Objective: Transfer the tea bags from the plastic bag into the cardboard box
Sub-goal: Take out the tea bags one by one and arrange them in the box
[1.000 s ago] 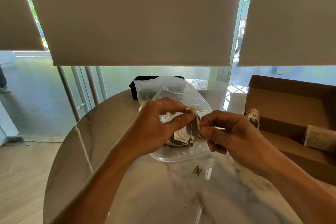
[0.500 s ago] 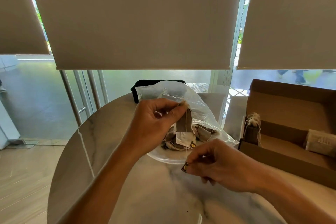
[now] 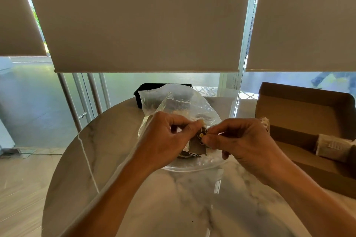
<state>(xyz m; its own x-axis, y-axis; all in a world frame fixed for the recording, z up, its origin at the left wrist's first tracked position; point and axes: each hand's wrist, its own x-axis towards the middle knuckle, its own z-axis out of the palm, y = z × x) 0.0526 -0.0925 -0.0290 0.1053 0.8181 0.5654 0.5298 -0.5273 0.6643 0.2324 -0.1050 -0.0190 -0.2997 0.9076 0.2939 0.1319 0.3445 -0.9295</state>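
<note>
A clear plastic bag (image 3: pixel 179 102) lies in the middle of the round marble table (image 3: pixel 173 198), with more tea bags dimly visible inside. My left hand (image 3: pixel 165 140) pinches a grey-brown tea bag (image 3: pixel 197 145) by its top, in front of the bag's mouth. My right hand (image 3: pixel 238 140) pinches the tea bag's small tag (image 3: pixel 202 135) right beside the left fingertips. The open cardboard box (image 3: pixel 300 113) stands at the right. Tea bags lie in it: a bundle at its left wall (image 3: pixel 264 122) and a pale one (image 3: pixel 331 146) further right.
A black container (image 3: pixel 148 90) stands behind the plastic bag at the table's far edge. Roller blinds hang over the windows beyond. Wooden floor shows past the table's left edge.
My right hand has come back up from low on the table with the tag and now meets the left fingertips at the tea bag. The left hand has dropped slightly.
</note>
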